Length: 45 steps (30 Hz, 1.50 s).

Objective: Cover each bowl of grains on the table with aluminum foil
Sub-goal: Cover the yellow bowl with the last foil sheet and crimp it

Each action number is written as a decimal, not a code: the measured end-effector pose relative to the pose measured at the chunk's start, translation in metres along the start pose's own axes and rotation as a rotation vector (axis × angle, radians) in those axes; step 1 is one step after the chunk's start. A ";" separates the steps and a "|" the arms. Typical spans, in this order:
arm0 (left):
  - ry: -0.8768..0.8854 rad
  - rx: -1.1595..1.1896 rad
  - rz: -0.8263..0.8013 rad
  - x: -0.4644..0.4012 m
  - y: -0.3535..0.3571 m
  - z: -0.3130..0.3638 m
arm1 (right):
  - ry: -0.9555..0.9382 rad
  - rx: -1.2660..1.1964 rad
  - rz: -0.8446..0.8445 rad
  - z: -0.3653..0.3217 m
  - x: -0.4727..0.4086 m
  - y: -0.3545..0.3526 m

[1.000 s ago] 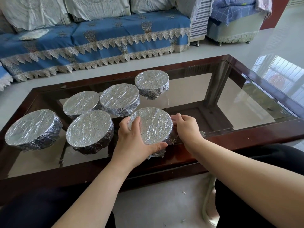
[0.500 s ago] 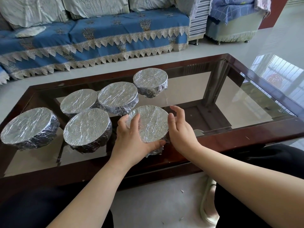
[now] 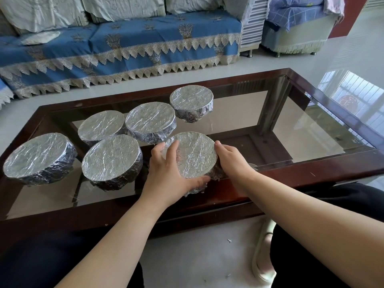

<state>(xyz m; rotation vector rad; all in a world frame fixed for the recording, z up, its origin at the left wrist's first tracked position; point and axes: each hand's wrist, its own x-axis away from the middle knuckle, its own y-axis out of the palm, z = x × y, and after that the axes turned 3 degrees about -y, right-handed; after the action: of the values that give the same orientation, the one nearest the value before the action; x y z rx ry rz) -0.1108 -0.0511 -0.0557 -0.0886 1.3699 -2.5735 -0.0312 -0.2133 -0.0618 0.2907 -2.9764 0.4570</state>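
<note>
Six bowls [image 3: 193,154], crinkled silver foil [image 3: 112,156] tops

No readable text

I find no legible words, labels, brands or numbers anywhere on what my camera shows.

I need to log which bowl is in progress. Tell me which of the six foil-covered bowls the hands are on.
The nearest bowl, at the table's front edge. The left hand and right hand clasp its sides; the other five stand untouched, behind and to the left.
</note>
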 end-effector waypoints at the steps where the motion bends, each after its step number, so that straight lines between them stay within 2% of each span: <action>1: -0.004 0.003 -0.006 0.000 0.000 0.001 | 0.012 -0.026 0.000 0.001 -0.001 0.000; 4: -0.025 0.021 -0.023 0.001 -0.002 0.005 | 0.108 -0.187 -0.030 -0.002 -0.003 0.000; 7: -0.044 0.071 -0.021 0.003 -0.002 0.006 | 0.234 -0.441 -0.161 -0.002 -0.006 -0.007; 9: -0.049 0.091 -0.020 0.004 -0.002 0.007 | 0.240 -0.513 -0.236 0.001 -0.006 -0.011; 11: -0.057 0.090 -0.009 0.005 -0.002 0.008 | 0.194 -0.471 -0.209 0.007 -0.006 -0.011; 15: -0.100 0.069 -0.037 0.008 -0.001 0.016 | 0.064 -0.317 -0.012 0.012 0.005 -0.008; 19: -0.140 0.065 -0.094 0.017 0.003 0.021 | -0.105 -0.019 0.017 0.012 0.014 -0.014; 23: -0.125 -0.032 -0.044 0.022 0.002 0.022 | -0.193 0.040 0.052 0.008 0.015 -0.015; 26: 0.001 -0.162 -0.030 0.015 -0.005 0.021 | -0.239 0.065 0.050 0.012 0.013 -0.014; 29: 0.111 -0.192 -0.119 0.003 -0.011 0.020 | -0.220 0.026 0.007 0.016 0.010 -0.016; 32: 0.080 -0.166 -0.201 -0.002 -0.015 0.019 | -0.232 -0.015 -0.001 0.020 0.009 -0.016; 35: 0.069 -0.177 -0.211 -0.002 -0.016 0.018 | -0.212 -0.086 0.032 0.024 0.007 -0.013; 40: 0.011 -0.163 -0.239 0.001 -0.018 0.017 | -0.126 -0.149 -0.054 0.026 0.004 -0.014; 45: 0.004 -0.141 -0.239 0.001 -0.018 0.016 | -0.059 -0.308 -0.044 0.024 0.003 -0.011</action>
<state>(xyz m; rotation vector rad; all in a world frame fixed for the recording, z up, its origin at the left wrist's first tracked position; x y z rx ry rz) -0.1123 -0.0551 -0.0318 -0.2870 1.6311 -2.6610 -0.0339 -0.2320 -0.0809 0.3413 -3.0295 -0.0184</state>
